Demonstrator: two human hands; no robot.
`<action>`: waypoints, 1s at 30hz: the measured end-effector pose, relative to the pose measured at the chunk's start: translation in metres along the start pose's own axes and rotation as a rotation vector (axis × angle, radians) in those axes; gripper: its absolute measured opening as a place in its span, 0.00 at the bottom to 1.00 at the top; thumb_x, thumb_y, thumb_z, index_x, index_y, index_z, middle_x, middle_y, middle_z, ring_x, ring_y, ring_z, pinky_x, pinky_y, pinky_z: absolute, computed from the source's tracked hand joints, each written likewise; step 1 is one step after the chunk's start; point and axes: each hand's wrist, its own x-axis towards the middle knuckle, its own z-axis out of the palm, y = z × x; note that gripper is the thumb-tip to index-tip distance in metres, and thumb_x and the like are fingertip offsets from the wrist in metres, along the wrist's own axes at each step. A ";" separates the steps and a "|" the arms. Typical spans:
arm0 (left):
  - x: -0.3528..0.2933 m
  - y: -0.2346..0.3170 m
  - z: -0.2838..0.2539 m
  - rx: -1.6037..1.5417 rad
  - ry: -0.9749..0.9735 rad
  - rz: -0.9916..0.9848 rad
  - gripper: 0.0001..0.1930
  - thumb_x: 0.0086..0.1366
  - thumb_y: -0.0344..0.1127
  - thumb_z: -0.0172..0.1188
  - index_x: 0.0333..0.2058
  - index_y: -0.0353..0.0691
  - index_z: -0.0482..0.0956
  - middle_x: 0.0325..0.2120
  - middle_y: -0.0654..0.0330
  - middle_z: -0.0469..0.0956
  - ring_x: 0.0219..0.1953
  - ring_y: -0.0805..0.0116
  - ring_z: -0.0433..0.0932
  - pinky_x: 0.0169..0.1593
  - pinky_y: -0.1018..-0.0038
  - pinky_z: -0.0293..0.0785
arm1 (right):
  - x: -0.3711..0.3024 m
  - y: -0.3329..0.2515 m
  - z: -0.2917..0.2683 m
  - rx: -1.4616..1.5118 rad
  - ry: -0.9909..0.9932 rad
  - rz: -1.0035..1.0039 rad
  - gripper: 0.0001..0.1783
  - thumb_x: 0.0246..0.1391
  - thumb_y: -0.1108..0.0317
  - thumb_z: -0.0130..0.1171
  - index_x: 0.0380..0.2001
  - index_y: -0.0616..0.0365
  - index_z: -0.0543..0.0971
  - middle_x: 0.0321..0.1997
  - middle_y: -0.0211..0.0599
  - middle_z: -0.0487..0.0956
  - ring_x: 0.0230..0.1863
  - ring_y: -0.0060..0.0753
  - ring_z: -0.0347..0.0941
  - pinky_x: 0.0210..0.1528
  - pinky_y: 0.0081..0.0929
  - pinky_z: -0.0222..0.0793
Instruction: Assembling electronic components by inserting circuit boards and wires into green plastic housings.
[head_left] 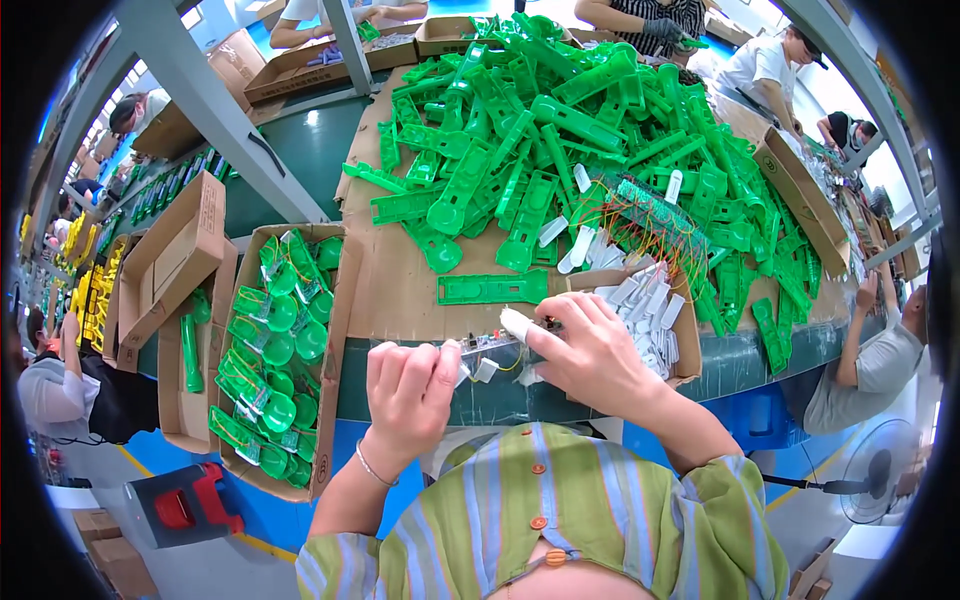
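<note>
1. Wired green housings (283, 318) are being held in a long carton (338, 370) at left; one green casing (191, 352) is being kept in the carton (176, 410) beside it.
2. White pieces (655, 312) are being contained in a carton (689, 348) by the right hand (597, 352).
3. A small circuit board (487, 343) is being held above the table's near edge, its left end being pinched by the curled left hand (410, 392).
4. The right hand's fingers are being kept bent around the board's right end, one being covered in white; whether they are gripping cannot be told.
5. The board's long axis is being aligned left to right, its right end being tilted slightly toward the green heap (540, 130).
</note>
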 end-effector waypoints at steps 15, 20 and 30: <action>0.007 0.001 -0.058 -0.153 -0.042 -0.144 0.16 0.39 0.20 0.60 0.32 0.36 0.79 0.26 0.60 0.66 0.28 0.62 0.67 0.30 0.70 0.63 | 0.018 -0.041 0.020 0.350 0.140 -0.081 0.14 0.36 0.80 0.56 0.32 0.58 0.76 0.32 0.38 0.73 0.27 0.38 0.72 0.26 0.30 0.70; -0.036 -0.039 0.019 -0.502 -0.140 -0.613 0.12 0.43 0.20 0.58 0.30 0.35 0.78 0.26 0.57 0.70 0.31 0.60 0.72 0.33 0.72 0.69 | 0.011 -0.010 0.097 0.439 -0.062 0.196 0.09 0.41 0.76 0.55 0.31 0.59 0.73 0.28 0.42 0.72 0.28 0.47 0.72 0.28 0.37 0.69; -0.066 -0.067 0.108 -0.250 -0.110 -0.645 0.07 0.46 0.22 0.57 0.27 0.35 0.74 0.25 0.54 0.71 0.30 0.57 0.70 0.33 0.65 0.67 | 0.023 0.002 0.144 0.239 -0.234 0.365 0.05 0.43 0.73 0.55 0.26 0.58 0.71 0.24 0.43 0.72 0.27 0.50 0.72 0.27 0.42 0.69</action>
